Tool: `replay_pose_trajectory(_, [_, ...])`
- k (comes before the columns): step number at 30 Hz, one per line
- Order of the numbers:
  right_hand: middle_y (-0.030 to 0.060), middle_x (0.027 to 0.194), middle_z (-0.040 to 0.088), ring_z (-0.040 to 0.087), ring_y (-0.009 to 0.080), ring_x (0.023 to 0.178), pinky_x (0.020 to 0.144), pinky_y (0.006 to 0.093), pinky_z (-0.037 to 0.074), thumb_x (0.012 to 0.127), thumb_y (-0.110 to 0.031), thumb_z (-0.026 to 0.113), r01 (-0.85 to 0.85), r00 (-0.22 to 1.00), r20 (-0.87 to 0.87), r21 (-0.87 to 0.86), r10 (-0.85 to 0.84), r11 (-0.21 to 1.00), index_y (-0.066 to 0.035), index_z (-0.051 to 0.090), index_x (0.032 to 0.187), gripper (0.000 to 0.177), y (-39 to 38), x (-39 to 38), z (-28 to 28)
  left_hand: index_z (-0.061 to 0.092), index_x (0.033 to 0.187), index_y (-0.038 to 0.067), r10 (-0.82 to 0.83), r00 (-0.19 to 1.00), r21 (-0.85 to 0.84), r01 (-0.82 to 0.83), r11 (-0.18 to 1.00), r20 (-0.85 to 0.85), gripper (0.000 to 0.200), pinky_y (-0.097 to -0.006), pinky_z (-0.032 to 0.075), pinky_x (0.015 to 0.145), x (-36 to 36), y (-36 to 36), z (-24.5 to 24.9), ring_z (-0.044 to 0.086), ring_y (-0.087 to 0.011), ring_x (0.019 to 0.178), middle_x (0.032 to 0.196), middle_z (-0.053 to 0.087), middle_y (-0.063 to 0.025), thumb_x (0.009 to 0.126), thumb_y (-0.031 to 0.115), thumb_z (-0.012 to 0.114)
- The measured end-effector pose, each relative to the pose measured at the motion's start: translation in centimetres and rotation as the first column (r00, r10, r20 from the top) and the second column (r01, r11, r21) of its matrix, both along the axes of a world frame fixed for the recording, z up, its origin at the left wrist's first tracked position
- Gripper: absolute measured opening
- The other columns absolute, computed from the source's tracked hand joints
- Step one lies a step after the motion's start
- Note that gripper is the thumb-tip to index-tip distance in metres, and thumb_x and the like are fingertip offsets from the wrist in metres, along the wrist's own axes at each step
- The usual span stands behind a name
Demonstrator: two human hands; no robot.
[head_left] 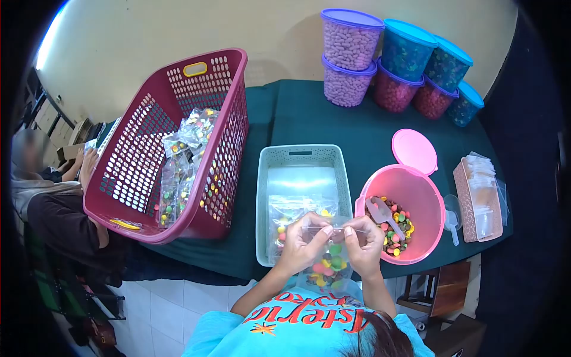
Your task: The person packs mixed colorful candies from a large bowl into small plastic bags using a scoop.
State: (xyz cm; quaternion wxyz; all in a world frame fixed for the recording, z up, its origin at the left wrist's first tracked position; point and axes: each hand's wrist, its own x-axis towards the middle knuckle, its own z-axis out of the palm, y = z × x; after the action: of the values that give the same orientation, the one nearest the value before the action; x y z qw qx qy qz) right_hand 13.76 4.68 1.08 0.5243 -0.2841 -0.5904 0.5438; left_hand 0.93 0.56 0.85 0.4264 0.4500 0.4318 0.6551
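A clear plastic bag (326, 268) with coloured round candies hangs between my hands. My left hand (304, 241) pinches its top edge on the left, and my right hand (364, 241) pinches the same edge on the right, thumbs close together. Behind my hands, a pale green tray (266, 178) holds filled bags (285, 208). Right of my right hand stands a pink tub (429, 205) of mixed candies, with a pinkish scoop (385, 217) lying in them.
A large maroon basket (199, 205) with filled bags is on the left. A pink lid (414, 150), a small scoop (453, 226) and a box of empty bags (471, 208) are right. Lidded tubs (351, 56) stand behind. Another person (59, 208) sits far left.
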Motion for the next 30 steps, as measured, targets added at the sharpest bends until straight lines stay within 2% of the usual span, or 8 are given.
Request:
replay_pose_trajectory(4, [0.0058,0.072,0.059,0.057,0.0087,0.068,0.061,0.0222,0.045,0.075,-0.001,0.054,-0.118,0.992,-0.056,-0.146,0.111,0.982,0.002,0.055,0.076,0.003,-0.7,0.6,-0.5,0.055,0.079,-0.002,0.024,0.990,0.006,-0.024,1.000,-0.135,0.004,-0.0224,0.044,0.062,-0.1,-1.1,-0.6,0.052,-0.0086,0.067,0.075,0.055,-0.0056,0.077,0.002,0.055])
replay_pose_trajectory(8, [0.0048,0.069,0.058,0.055,0.0082,0.065,0.058,0.0218,0.043,0.072,0.000,0.057,-0.112,0.993,0.001,-0.168,0.114,0.979,0.001,0.058,0.074,0.003,-1.1,0.3,-0.1,0.056,0.079,-0.002,0.014,0.999,-0.048,-0.016,0.999,-0.035,0.005,-0.0220,0.044,0.062,0.0,-1.6,-0.6,0.054,-0.0087,0.068,0.075,0.056,-0.0051,0.077,0.003,0.056])
replay_pose_trajectory(10, [0.0042,0.066,0.056,0.052,0.0081,0.061,0.056,0.0214,0.041,0.068,0.000,0.060,-0.052,0.986,0.159,-0.018,0.054,0.998,0.000,0.061,0.071,0.003,-1.0,0.6,-0.3,0.057,0.080,-0.002,-0.086,0.996,-0.089,0.088,0.992,0.027,0.006,-0.0222,0.044,0.061,-0.3,-1.6,-0.9,0.055,-0.0089,0.069,0.075,0.057,-0.0045,0.076,0.003,0.057])
replay_pose_trajectory(15, [0.0041,0.063,0.053,0.051,0.0085,0.058,0.055,0.0209,0.039,0.067,0.000,0.060,-0.015,0.980,0.198,0.079,-0.001,0.997,0.000,0.058,0.066,0.002,-1.1,0.1,-0.4,0.059,0.076,-0.002,-0.164,0.985,-0.141,0.156,0.978,-0.045,0.006,-0.0221,0.044,0.061,-1.3,-1.3,-0.1,0.055,-0.0081,0.068,0.073,0.059,-0.0055,0.076,0.004,0.058])
replay_pose_trajectory(17, [0.0035,0.063,0.053,0.051,0.0084,0.060,0.056,0.0212,0.040,0.069,-0.001,0.060,-0.056,0.989,0.132,-0.036,0.060,0.998,0.000,0.056,0.066,0.005,-0.8,0.0,-1.0,0.059,0.076,-0.002,-0.119,0.974,-0.048,0.112,0.993,-0.191,0.007,-0.0219,0.044,0.061,-1.5,-1.2,0.0,0.054,-0.0076,0.067,0.072,0.059,-0.0052,0.075,0.004,0.058])
replay_pose_trajectory(24, [0.0026,0.063,0.054,0.052,0.0075,0.060,0.056,0.0205,0.040,0.071,-0.003,0.059,-0.088,0.994,0.050,-0.159,0.098,0.983,0.000,0.055,0.068,0.006,-0.2,-1.0,-0.6,0.060,0.078,-0.003,-0.140,0.983,-0.096,0.129,0.987,-0.117,0.009,-0.0217,0.044,0.059,-2.4,-0.2,-0.1,0.054,-0.0070,0.065,0.070,0.060,-0.0053,0.075,0.006,0.060])
replay_pose_trajectory(27, [0.0015,0.059,0.052,0.047,0.0064,0.052,0.049,0.0194,0.037,0.072,-0.004,0.061,-0.092,0.979,0.182,-0.024,0.095,0.995,0.000,0.054,0.069,0.009,0.3,-0.3,-0.2,0.061,0.079,-0.002,-0.137,0.990,-0.172,0.127,0.977,-0.045,0.011,-0.0212,0.043,0.058,-2.8,-0.5,-0.1,0.053,-0.0066,0.064,0.072,0.060,-0.0061,0.074,0.007,0.062])
replay_pose_trajectory(30, [0.0079,0.053,0.052,0.050,0.0128,0.045,0.043,0.0240,0.036,0.066,-0.005,0.066,-0.200,0.900,0.429,0.247,0.078,0.948,0.001,0.058,0.064,0.011,0.1,1.4,1.7,0.065,0.078,0.000,-0.133,0.932,-0.184,0.073,0.980,-0.337,0.010,-0.0215,0.043,0.059,-3.9,-2.3,1.4,0.055,-0.0081,0.065,0.069,0.062,-0.0073,0.073,0.009,0.063])
